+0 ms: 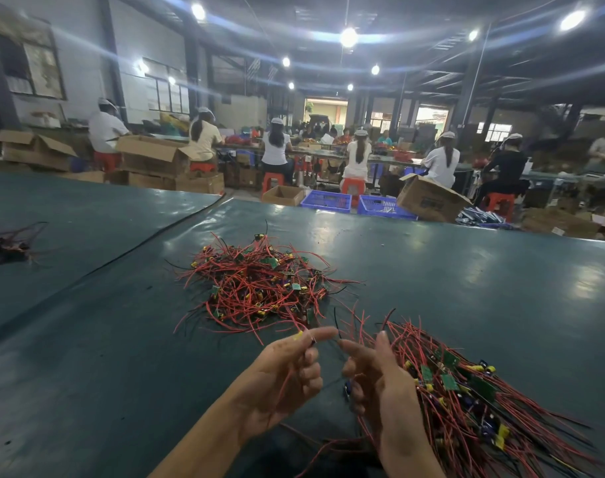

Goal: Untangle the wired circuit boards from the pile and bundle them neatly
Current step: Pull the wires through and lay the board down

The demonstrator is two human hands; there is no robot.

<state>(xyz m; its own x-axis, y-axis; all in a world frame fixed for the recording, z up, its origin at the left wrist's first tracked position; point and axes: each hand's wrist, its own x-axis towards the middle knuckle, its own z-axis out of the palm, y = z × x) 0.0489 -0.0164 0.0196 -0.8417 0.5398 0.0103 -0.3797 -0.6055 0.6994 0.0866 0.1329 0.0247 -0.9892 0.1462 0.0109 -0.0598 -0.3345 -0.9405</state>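
A tangled pile of small green circuit boards with red and black wires (259, 284) lies on the dark green table (466, 270) ahead of me. My left hand (284, 377) pinches a red wire with a yellow end between thumb and forefinger, palm up. Close beside it, my right hand (380, 381) pinches a thin black wire and holds a small blue part lower in its fingers. To the right of that hand lies a combed-out bundle of wired boards (473, 401), its wires running roughly parallel toward the lower right.
A smaller dark tangle of wires (4, 243) sits at the table's left edge. A seam (122, 260) crosses the table diagonally. Beyond the far edge stand blue crates (328, 201), cardboard boxes (428, 200) and several seated workers at benches.
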